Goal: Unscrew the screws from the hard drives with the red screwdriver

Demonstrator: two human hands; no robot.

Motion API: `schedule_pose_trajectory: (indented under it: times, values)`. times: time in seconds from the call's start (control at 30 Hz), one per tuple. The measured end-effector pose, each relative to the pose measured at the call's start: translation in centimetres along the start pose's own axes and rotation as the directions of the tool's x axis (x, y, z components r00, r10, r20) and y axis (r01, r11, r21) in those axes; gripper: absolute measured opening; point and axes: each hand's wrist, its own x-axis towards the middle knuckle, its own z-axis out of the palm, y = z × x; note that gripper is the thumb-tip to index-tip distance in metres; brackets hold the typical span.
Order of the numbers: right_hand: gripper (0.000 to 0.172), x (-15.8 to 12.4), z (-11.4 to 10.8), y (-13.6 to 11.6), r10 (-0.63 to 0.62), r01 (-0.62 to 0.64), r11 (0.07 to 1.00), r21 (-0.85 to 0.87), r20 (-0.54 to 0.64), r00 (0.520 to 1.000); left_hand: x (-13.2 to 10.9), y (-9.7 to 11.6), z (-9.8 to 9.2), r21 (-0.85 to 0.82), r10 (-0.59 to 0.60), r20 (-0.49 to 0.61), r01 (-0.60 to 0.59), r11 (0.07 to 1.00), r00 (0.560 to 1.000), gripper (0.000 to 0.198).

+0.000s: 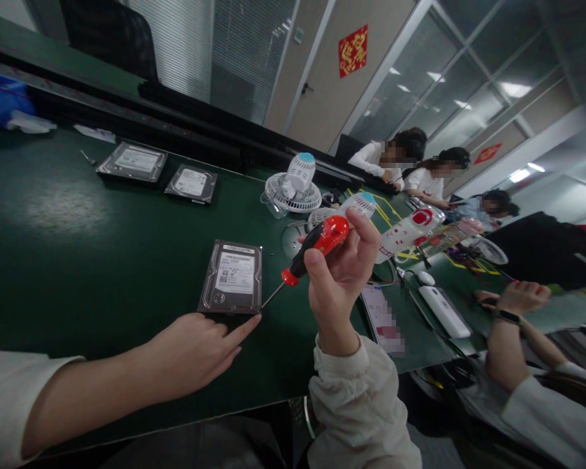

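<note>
A hard drive [232,277] lies label-up on the green table. My left hand [208,348] rests against its near edge, the index finger stretched out to the near right corner and the other fingers loosely bent; it grips nothing that I can see. In my right hand [344,273] is a screwdriver [315,247] with a red and black handle, pinched between thumb and fingers. Its thin shaft slants down to the left, and the tip meets the drive at that same corner, close to my left fingertip. Whether a screw sits under the tip is too small to tell.
Two more hard drives, one larger [134,161] and one smaller [192,184], lie at the back left. White fans [300,182], a phone [381,319] and a white power bank-like box [444,311] are to the right. A co-worker's hand [522,298] is at far right.
</note>
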Motion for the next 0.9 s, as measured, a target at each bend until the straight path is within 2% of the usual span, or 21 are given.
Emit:
schedule_pose_trajectory:
  times: [0.07,0.2,0.27,0.47,0.7,0.9]
  values:
    - [0.050,0.0,-0.2,-0.1,0.001,-0.002,1.000,0.030,0.029,1.000,0.0,0.0,-0.1,0.004,0.003,0.005,-0.003,1.000,1.000,0.058]
    - [0.042,0.0,-0.2,-0.6,0.034,-0.068,0.974,0.217,0.157,0.987,-0.1,0.1,-0.1,0.002,0.011,0.025,-0.011,1.000,1.000,0.059]
    - [0.040,0.0,-0.1,-0.7,0.046,-0.088,0.967,0.237,0.178,0.983,-0.1,0.1,0.0,-0.009,0.009,0.027,-0.009,1.000,1.000,0.059]
    - [0.045,0.1,0.0,-0.3,-0.014,0.008,0.976,0.217,0.027,1.000,0.0,-0.2,0.1,-0.096,-0.002,-0.002,0.002,0.995,1.000,0.059]
    - [0.035,-0.1,0.0,-1.0,0.060,-0.085,0.978,0.189,0.133,0.989,-0.1,-0.8,0.6,-0.148,0.009,-0.043,-0.016,0.989,0.999,0.058]
    - [0.042,0.1,-0.2,-1.1,-0.010,0.007,0.992,0.124,0.023,1.000,-0.2,-1.3,1.0,-0.145,0.040,-0.092,-0.054,0.988,0.995,0.059]
